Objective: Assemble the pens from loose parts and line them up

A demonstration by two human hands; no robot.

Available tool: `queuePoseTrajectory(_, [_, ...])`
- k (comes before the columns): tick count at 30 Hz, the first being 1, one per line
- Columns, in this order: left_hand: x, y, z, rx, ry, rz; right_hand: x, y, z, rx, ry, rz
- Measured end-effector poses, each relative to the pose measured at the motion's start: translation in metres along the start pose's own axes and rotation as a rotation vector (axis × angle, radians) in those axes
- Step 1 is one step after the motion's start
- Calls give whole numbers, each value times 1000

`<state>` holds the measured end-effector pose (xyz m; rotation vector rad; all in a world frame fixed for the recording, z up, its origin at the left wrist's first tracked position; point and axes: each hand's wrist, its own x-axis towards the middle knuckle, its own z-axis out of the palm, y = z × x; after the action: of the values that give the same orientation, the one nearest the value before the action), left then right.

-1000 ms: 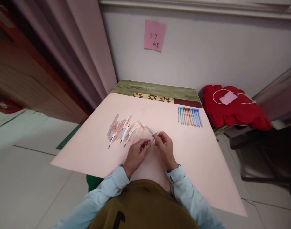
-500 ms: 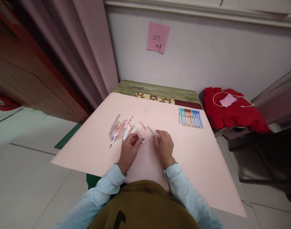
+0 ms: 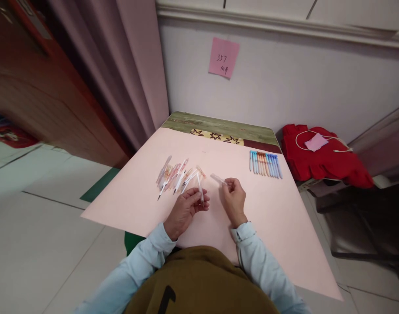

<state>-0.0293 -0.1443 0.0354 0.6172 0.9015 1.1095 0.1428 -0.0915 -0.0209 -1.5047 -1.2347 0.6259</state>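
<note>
My left hand (image 3: pixel 184 211) is pinching a slim white pen refill (image 3: pixel 200 185) between thumb and fingers, its upper end pointing away from me. To its right, my right hand (image 3: pixel 234 200) is closed on a clear pen barrel (image 3: pixel 218 178), whose far end sticks out to the left. The two held parts are apart. Just beyond my left hand lies a loose pile of pen parts (image 3: pixel 178 174), with pinkish and clear barrels and white dark-tipped refills overlapping. Farther right, several blue, brown and orange pens (image 3: pixel 266 165) are lined up side by side.
Pink paper (image 3: pixel 268 235) covers the table, leaving a green wooden strip (image 3: pixel 219 122) at the back. A wall with a pink note (image 3: pixel 223 57) stands behind. Red cloth (image 3: pixel 324 163) with a white cable is at the right, a curtain (image 3: pixel 137 65) at the left.
The view has shifted slightly. My left hand has turned so its fingers show more beneath the refill, and my right hand has lifted the barrel a little, its fingers curled tighter.
</note>
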Motion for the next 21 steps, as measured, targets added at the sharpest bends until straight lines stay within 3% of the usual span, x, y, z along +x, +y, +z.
queuePoseTrajectory(5, [-7, 1, -1, 102, -7, 28, 2, -13, -11, 569, 2, 239])
queuePoseTrajectory(8, [-8, 0, -3, 205, 13, 86, -1, -28, -20, 744, -34, 352])
queuePoseTrajectory(16, [-9, 6, -6, 335, 69, 211, -15, -55, -34, 664, -14, 182])
queuePoseTrajectory(21, [-9, 8, -8, 443, 62, 230, -15, -59, -34, 654, -35, 168])
